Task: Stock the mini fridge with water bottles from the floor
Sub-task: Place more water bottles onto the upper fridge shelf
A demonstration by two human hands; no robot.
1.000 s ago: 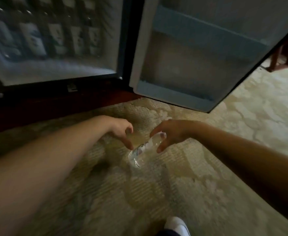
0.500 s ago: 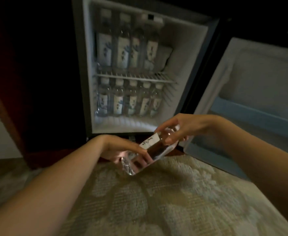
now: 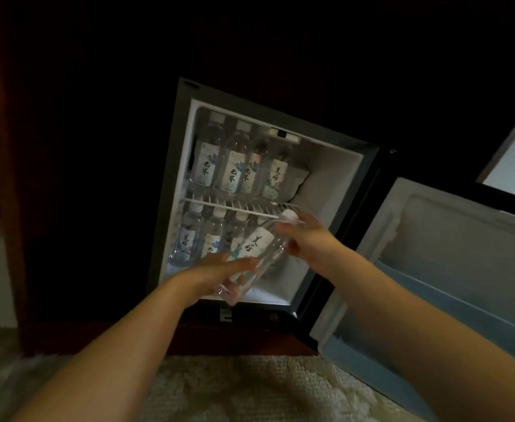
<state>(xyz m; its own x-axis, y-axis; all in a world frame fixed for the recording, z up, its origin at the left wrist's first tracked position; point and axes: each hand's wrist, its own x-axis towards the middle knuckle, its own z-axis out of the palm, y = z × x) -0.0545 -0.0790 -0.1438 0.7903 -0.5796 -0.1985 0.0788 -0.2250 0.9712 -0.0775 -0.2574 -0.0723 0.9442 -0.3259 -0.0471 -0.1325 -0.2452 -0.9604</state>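
Observation:
A clear water bottle (image 3: 257, 249) with a white cap and a white label is tilted in front of the open mini fridge (image 3: 335, 208), cap up and to the right. My right hand (image 3: 306, 243) grips it near the neck. My left hand (image 3: 219, 274) holds its lower end from the left. The bottle is level with the fridge's lower compartment. Several labelled bottles stand on the wire shelf (image 3: 244, 207) and several more on the fridge floor below it.
The fridge door (image 3: 451, 269) stands open to the right, with an empty pale blue door shelf. Dark wooden cabinetry surrounds the fridge. A pale patterned carpet (image 3: 250, 388) covers the floor in front.
Both hands have lifted the bottle from the carpet up to the fridge opening. The left hand, apart from the bottle a second ago, now holds its lower end. My view has risen.

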